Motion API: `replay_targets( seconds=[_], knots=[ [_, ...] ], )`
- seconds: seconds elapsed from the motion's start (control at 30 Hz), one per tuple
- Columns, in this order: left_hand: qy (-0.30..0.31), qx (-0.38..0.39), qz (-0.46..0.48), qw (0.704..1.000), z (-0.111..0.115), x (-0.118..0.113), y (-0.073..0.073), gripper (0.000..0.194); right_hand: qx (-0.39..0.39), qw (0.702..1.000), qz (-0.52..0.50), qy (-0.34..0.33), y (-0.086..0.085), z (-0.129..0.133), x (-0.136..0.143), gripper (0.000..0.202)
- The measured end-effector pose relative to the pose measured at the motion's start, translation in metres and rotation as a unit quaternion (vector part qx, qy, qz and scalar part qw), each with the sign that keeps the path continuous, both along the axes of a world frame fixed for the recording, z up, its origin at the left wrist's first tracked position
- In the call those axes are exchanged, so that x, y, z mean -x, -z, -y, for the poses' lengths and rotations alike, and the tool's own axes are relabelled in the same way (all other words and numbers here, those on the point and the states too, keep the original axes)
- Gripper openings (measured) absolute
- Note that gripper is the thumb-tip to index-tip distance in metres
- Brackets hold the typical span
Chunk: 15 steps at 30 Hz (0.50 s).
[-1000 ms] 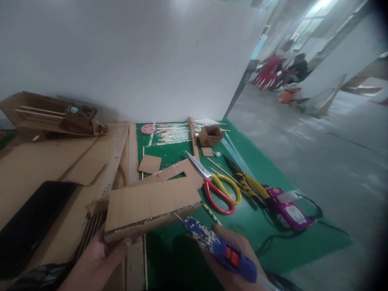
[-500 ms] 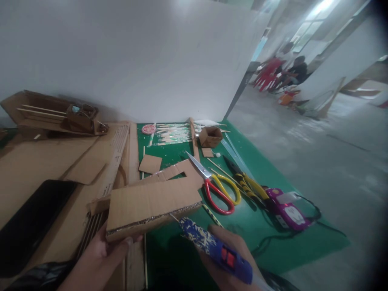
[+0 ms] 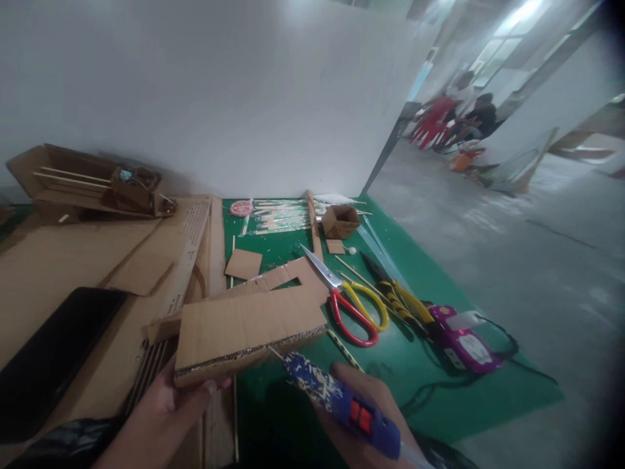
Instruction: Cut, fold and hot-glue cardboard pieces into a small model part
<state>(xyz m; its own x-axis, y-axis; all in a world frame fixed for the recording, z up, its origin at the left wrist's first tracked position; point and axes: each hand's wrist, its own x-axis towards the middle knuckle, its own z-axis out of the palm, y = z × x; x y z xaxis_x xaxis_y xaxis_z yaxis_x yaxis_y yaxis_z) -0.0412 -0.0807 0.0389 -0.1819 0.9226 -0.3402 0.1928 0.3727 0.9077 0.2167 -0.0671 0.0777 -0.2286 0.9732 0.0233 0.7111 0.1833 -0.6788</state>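
Note:
My left hand [image 3: 178, 404] grips the near left corner of a cardboard box [image 3: 249, 322], thumb along its front side. A shiny dark seam runs along the box's front edge. In my right hand [image 3: 359, 404] is a blue hot glue gun [image 3: 336, 397], speckled with pale flecks and fitted with a red switch. Its thin metal nozzle points up and left, at the seam near the middle of the box's front edge. Whether the tip touches the cardboard is hard to tell. Scissors [image 3: 344, 293] with one red and one yellow handle lie just behind the box.
Pliers [image 3: 398, 290] and a purple power strip [image 3: 461, 339] with a cable lie at right on the green table [image 3: 430, 280]. Behind stand a small open cardboard box [image 3: 340, 221] and wrapped sticks [image 3: 283, 215]. A black phone [image 3: 58, 358] and a cardboard build [image 3: 92, 182] are at left.
The glue gun's nozzle has slid slightly left along the box's front edge, my right hand moving with it. The box in my left hand has shifted very slightly.

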Motion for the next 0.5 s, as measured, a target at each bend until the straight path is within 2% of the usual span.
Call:
replay_targets(
  seconds=[0.1,0.27,0.5],
  knots=[
    [0.015,0.016,0.019,1.000,0.0003,0.0024,0.0012,0.031,0.008,1.000,0.010,-0.008,0.0003,-0.0006,0.0012,0.013],
    [-0.018,0.015,0.018,1.000,0.0027,0.0021,0.0029,0.040,0.004,0.999,0.026,-0.022,-0.0004,-0.0014,0.0027,0.016],
    [-0.025,0.011,0.026,0.999,0.0011,-0.0036,-0.0035,0.056,-0.019,0.999,0.029,-0.027,-0.0011,0.0025,0.0045,0.016]
  ],
)
